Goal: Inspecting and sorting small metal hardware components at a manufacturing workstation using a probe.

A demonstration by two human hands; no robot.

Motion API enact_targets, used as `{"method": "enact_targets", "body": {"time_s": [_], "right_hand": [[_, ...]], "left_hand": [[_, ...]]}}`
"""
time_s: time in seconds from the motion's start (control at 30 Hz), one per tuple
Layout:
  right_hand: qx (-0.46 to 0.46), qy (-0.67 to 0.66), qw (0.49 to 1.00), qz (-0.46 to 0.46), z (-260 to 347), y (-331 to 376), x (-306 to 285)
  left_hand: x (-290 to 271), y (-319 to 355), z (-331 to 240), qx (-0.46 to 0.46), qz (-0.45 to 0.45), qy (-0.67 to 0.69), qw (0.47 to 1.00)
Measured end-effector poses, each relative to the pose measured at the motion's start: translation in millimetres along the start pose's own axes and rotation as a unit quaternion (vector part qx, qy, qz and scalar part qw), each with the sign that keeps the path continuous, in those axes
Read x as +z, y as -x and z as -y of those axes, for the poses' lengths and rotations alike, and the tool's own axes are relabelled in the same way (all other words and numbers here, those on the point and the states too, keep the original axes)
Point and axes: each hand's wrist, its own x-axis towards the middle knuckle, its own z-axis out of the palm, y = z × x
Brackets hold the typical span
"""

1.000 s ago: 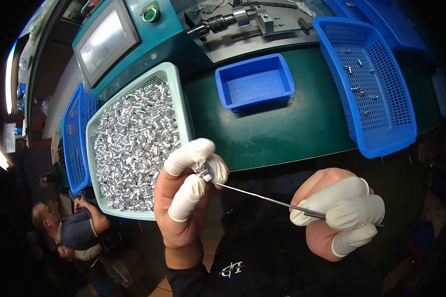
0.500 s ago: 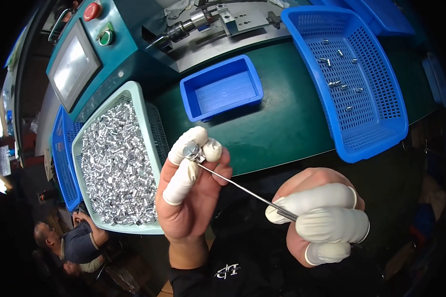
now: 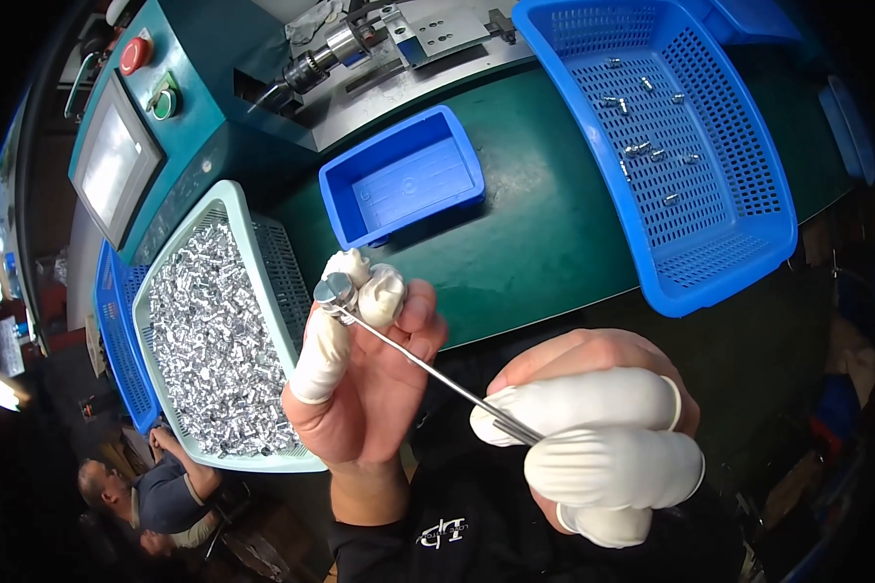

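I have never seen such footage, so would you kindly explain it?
This curved view comes from a camera worn on the head, looking down. The person's left hand holds a small shiny metal part; the right hand holds a thin metal tool, its tip at that part. Both wear white finger covers. On the green table are a blue tray and a large blue basket with scattered metal pieces. A pale green basket at left is heaped with shiny pieces. Beyond stands a teal machine.
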Motion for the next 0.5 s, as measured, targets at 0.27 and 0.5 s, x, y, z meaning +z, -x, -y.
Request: {"method": "enact_targets", "body": {"time_s": [0.27, 0.5], "right_hand": [[-0.029, -0.058, 0.997, 0.035, -8, 3, -10], [-0.022, -0.001, 1.000, 0.018, -18, 2, -7]], "left_hand": [[-2, -5, 2, -0.006, 0.013, 0.029, 0.999], [-8, -11, 11, -0.010, -0.016, 0.047, 0.999]]}}
